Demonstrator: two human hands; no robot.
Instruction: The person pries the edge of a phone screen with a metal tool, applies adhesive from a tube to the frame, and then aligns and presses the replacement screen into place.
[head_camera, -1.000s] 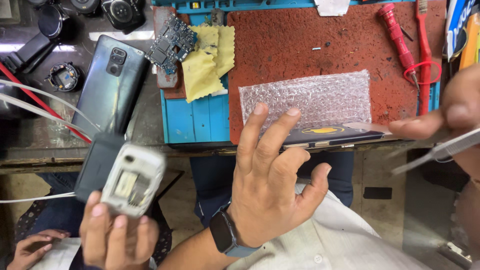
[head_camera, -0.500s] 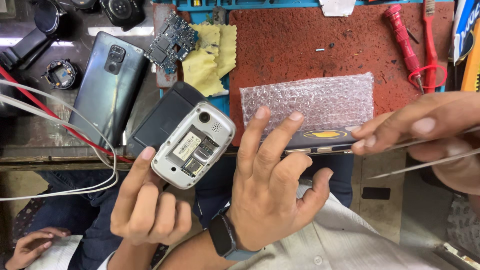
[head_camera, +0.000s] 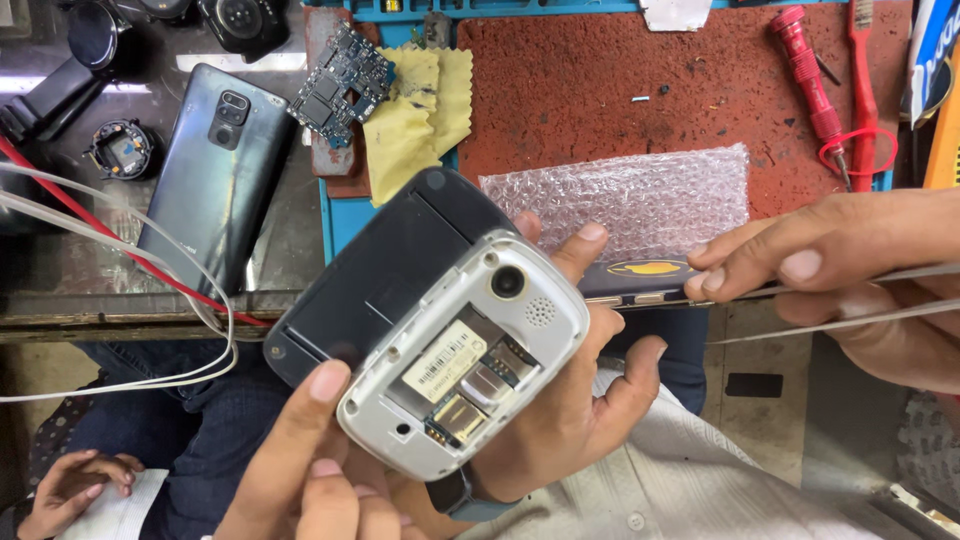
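Another person's hand (head_camera: 300, 470) holds a small white open-backed phone (head_camera: 465, 355), long axis slanting up-right, just in front of the left hand (head_camera: 575, 400), which is spread and grips nothing. The right hand (head_camera: 850, 290), farther off, pinches thin metal tweezers (head_camera: 850, 322).

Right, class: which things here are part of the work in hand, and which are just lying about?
In hand: open-backed small phone; flat phone under bubble wrap; tweezers in right hand.
Lying about: grey smartphone; circuit board; yellow cloth; red screwdriver.
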